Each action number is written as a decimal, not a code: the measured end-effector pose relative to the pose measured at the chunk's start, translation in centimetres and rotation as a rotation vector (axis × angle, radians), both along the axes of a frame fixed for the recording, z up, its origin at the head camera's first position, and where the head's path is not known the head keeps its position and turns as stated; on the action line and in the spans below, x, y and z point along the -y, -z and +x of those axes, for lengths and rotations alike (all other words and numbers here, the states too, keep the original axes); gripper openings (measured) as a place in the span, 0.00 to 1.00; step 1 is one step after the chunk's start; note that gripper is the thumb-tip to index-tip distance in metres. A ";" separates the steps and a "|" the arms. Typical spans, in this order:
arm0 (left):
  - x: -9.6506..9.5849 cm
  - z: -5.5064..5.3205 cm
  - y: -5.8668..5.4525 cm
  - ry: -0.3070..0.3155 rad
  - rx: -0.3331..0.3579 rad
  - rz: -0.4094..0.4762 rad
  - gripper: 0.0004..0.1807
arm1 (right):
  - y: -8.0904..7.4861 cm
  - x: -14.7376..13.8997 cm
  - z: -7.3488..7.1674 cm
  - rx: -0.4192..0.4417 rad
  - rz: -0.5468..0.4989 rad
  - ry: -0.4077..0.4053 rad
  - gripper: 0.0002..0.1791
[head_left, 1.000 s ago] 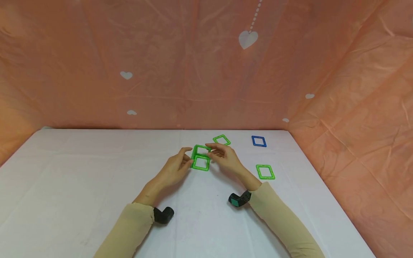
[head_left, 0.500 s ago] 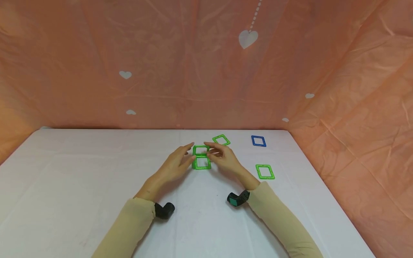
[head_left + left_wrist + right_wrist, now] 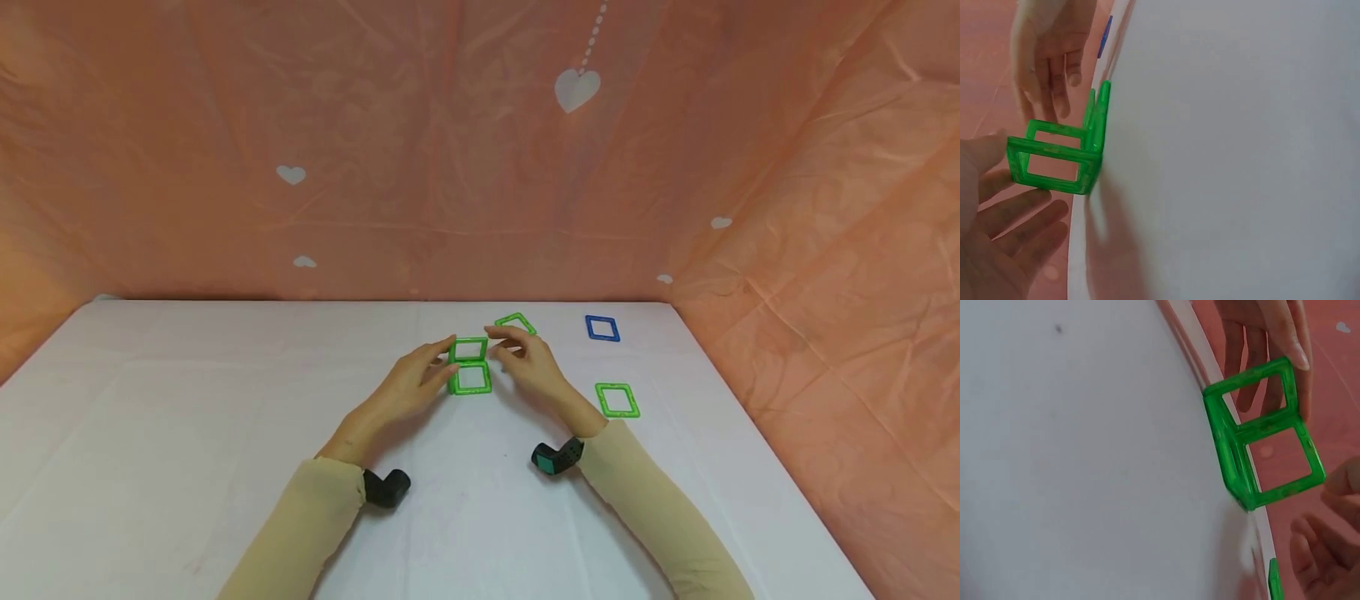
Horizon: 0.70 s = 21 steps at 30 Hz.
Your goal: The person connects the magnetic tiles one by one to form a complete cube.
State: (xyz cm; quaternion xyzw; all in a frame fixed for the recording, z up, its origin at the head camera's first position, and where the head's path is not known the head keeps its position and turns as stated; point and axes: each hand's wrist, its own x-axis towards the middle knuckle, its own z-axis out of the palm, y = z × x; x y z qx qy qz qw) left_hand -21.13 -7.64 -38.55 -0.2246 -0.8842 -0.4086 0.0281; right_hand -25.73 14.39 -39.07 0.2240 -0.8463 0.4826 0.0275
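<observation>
Several green square magnetic tiles are joined at angles into a small frame (image 3: 470, 362) that stands on the white table. In the left wrist view, this green frame (image 3: 1104, 119) shows upright panels meeting along their edges. My left hand (image 3: 405, 379) holds its left side, thumb at the near corner and index finger at the far one. To the right, my right hand (image 3: 534, 367) hovers with loosely bent fingers. In the right wrist view, its thumb tip (image 3: 1338, 478) is right by a corner of the green frame (image 3: 1266, 426).
A loose green tile (image 3: 516, 316) lies behind my right hand, partly covered by it. Farther right are a blue square tile (image 3: 602, 317) and another green tile (image 3: 617, 386), both flat on the table (image 3: 187, 400). An orange curtain (image 3: 450, 167) with hearts hangs behind.
My right hand has drawn slightly right, off the frame's right edge. The green frame has turned a little under my left hand, which has shifted slightly right. The loose tiles stay put.
</observation>
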 end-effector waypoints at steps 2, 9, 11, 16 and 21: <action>0.0 0.0 0.0 0.006 -0.014 0.010 0.28 | 0.1 -0.1 -0.4 -0.010 0.012 0.076 0.18; 0.0 -0.2 0.6 0.036 -0.106 0.068 0.28 | 0.1 -0.2 -2.2 0.035 0.141 0.326 0.26; 0.0 -0.4 0.7 0.034 -0.114 0.071 0.28 | 0.1 -0.1 -2.6 0.044 0.187 0.369 0.30; -0.4 -0.2 0.3 0.016 -0.050 0.056 0.27 | -0.1 0.1 -3.1 0.117 0.260 0.441 0.36; -0.5 0.0 0.2 0.002 0.048 0.045 0.28 | -0.1 0.2 -3.3 0.197 0.337 0.465 0.39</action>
